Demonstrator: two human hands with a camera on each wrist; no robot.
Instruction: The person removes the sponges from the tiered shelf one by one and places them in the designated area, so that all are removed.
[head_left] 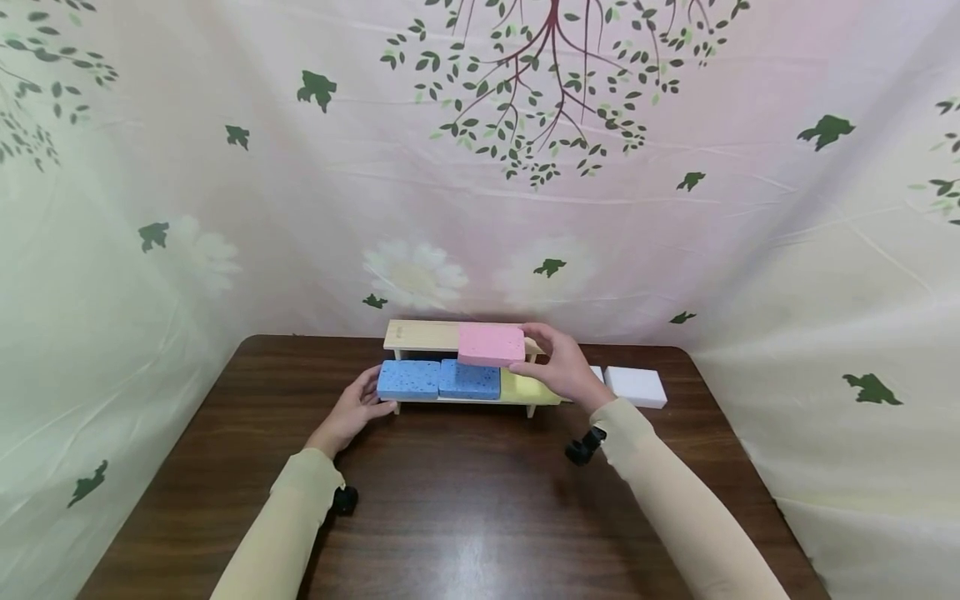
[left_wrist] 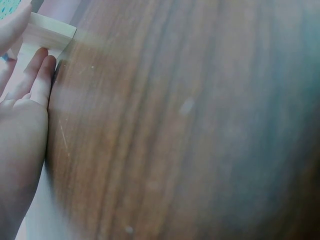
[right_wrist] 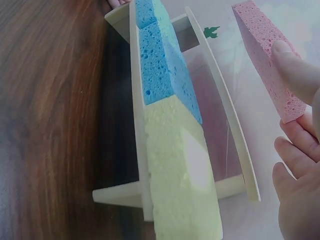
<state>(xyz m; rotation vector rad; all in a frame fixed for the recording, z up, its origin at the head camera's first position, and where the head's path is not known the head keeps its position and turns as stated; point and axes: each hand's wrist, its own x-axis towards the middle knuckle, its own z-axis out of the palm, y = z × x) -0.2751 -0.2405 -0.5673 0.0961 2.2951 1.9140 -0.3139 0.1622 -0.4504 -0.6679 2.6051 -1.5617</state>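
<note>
Pinching prob light, squishy pink sponge (head_left: 491, 344) by handy 3 o'clock end in right hand (head_left: 564, 368), with left hand (head_left: 351, 417) loosely spread.

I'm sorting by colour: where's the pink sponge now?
The right hand holds the pink sponge, which in the head view overlaps the right part of the upper shelf.

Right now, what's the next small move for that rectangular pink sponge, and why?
Probably lower the pink sponge onto the pale wooden upper shelf: the right hand holds it aloft, that shelf's left part shows bare, and blue sponges and a yellow sponge occupy the lower shelf.
</note>
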